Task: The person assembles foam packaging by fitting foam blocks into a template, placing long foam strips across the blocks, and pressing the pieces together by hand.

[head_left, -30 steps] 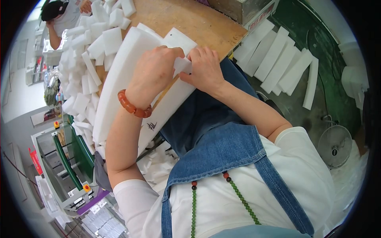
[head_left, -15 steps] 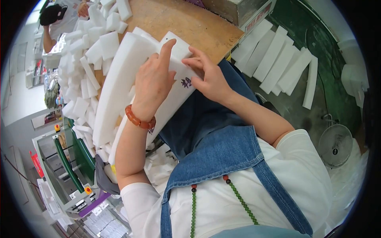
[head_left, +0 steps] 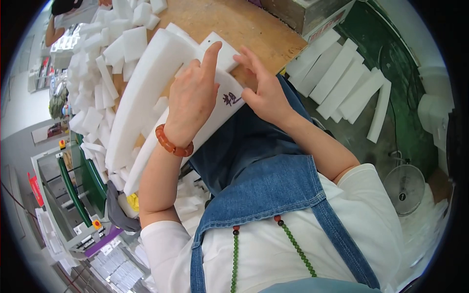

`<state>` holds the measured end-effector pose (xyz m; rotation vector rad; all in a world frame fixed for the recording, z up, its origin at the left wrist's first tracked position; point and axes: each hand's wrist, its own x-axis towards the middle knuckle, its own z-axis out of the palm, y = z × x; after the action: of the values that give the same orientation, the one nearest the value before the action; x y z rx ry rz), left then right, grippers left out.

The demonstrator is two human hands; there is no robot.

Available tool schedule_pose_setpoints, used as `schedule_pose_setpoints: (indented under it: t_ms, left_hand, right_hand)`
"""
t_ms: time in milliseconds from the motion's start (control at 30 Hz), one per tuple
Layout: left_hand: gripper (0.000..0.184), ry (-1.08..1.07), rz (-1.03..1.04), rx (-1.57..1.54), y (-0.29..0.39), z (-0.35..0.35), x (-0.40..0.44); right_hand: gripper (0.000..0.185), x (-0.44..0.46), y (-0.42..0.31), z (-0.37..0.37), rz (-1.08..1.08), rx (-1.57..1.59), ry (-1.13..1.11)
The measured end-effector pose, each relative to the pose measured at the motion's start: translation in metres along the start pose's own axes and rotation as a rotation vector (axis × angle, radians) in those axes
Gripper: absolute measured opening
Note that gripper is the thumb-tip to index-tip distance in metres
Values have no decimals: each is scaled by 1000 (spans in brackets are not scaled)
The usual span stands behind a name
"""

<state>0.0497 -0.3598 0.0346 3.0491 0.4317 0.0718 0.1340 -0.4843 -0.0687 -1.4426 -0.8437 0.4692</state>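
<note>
You are sitting at a brown wooden worktop, its right near corner pointing towards the floor. A heap of small white foam blocks is covering its left side, and another person in a dark cap is standing past that heap, partly cut off. Beyond the right edge, long white foam strips are lying side by side above a dark green floor, with a round grey fan standing near them. To your left, a grey metal frame with a green roller is carrying a red-and-yellow button.

The curved white foam slab with dark handwriting is lying along the near edge, over your blue denim lap. A thicker curved white foam block is lying to its left, and a flat white foam piece with a small dark dot is sitting just past its far end.

Your left hand is spreading over the slab, index finger extending; the other fingers are hiding, so you cannot tell whether they are gripping anything. Your right hand is opening, holding nothing, its thumb pointing at the slab's right edge beside the writing; whether they are touching is unclear.
</note>
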Motion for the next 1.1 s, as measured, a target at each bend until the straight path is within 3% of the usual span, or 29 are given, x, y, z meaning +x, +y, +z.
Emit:
schedule_pose_setpoints:
  t_ms: [233, 300, 367, 567, 633, 700, 967, 1100]
  left_hand:
    - [75, 29, -56, 61, 3, 1, 0]
    - [76, 241, 102, -126, -10, 8, -1]
    - [80, 335, 134, -297, -17, 8, -9]
    - [45, 262, -308, -81, -20, 9, -44]
    - [34, 447, -215, 8, -24, 14, -58]
    - [32, 484, -270, 23, -33, 15, -78]
    - [34, 668, -422, 130, -71, 14, -158]
    - [33, 561, -652, 162, -111, 8, -232]
  right_hand:
    - [65, 2, -14, -5, 63, 106, -97]
    - [56, 23, -12, -1, -267, 24, 78]
    - [47, 35, -31, 0, -228, 151, -10]
    - [25, 63, -39, 33, -115, 307, -206]
    - [23, 69, -24, 31, -126, -28, -192]
    - [29, 67, -26, 38, -109, 0, -101]
    - [31, 73, -15, 31, -246, -67, -83]
    - [32, 74, -14, 29, -258, -65, -106]
